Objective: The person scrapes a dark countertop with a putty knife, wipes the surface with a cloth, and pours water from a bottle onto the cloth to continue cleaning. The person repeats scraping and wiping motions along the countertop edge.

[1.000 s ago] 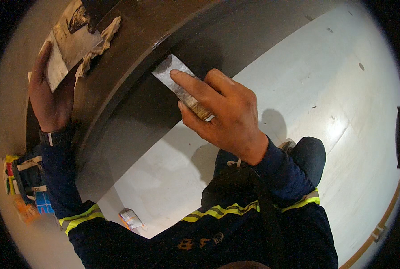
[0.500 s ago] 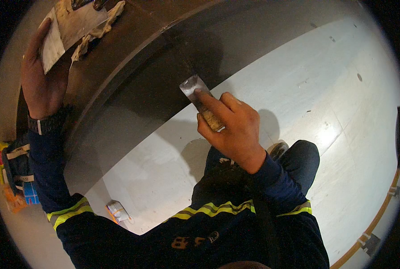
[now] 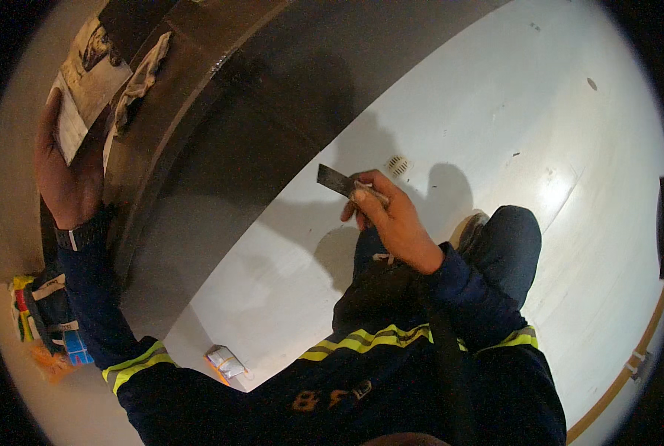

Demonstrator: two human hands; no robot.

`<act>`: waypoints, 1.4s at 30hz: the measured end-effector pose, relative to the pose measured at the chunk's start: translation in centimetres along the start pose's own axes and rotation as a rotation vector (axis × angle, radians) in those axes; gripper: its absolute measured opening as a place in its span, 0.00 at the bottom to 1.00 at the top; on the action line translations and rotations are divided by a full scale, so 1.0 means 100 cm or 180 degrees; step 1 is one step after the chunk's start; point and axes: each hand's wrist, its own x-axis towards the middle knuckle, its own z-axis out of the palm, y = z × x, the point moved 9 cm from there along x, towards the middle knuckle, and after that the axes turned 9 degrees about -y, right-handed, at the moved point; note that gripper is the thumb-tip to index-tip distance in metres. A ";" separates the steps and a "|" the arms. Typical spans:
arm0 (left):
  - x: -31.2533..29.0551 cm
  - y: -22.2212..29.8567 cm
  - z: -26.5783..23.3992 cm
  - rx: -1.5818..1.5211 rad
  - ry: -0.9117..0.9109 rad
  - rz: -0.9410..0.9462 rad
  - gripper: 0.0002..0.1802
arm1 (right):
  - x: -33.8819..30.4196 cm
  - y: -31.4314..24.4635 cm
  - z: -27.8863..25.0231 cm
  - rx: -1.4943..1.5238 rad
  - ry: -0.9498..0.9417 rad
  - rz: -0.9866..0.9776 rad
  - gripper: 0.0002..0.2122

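From the head camera, I take the long dark panel that curves across the room as my marker. On its right side, over the pale floor, the person's right hand closes thumb and fingers around the short handle of a scraper. The flat dark blade points back toward the dark panel, its tip near that panel's lower edge and, as far as I can see, not touching it.

On the left side of the dark panel, the left hand is raised and grasps a pale flat plate smeared with dark stuff, the thumb lying along one edge; its other fingers are hidden behind. A crumpled, ragged pale strip sits just beside the plate, on the dark panel's side; I can't tell whether they touch.

A small slotted disc lies on the floor right of the dark panel, near the right hand. Past the panel's lower left end are a bag with bright coloured things and, well apart from it, a small packet.
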 end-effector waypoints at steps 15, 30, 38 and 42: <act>0.005 -0.003 -0.003 0.0244 0.0033 0.0095 0.35 | 0.024 0.001 0.009 -0.0102 0.0142 -0.0069 0.13; 0.001 -0.016 0.007 -0.1696 -0.0019 -0.0518 0.29 | 0.043 -0.084 0.023 -0.0049 -0.0026 -0.0378 0.14; 0.001 -0.023 0.017 -0.2328 -0.0115 -0.0630 0.25 | 0.037 -0.077 0.020 -0.0020 0.0120 -0.0352 0.14; 0.001 -0.032 0.031 -0.4266 -0.0034 -0.1196 0.20 | 0.047 -0.103 0.025 -0.0013 0.0070 -0.0755 0.14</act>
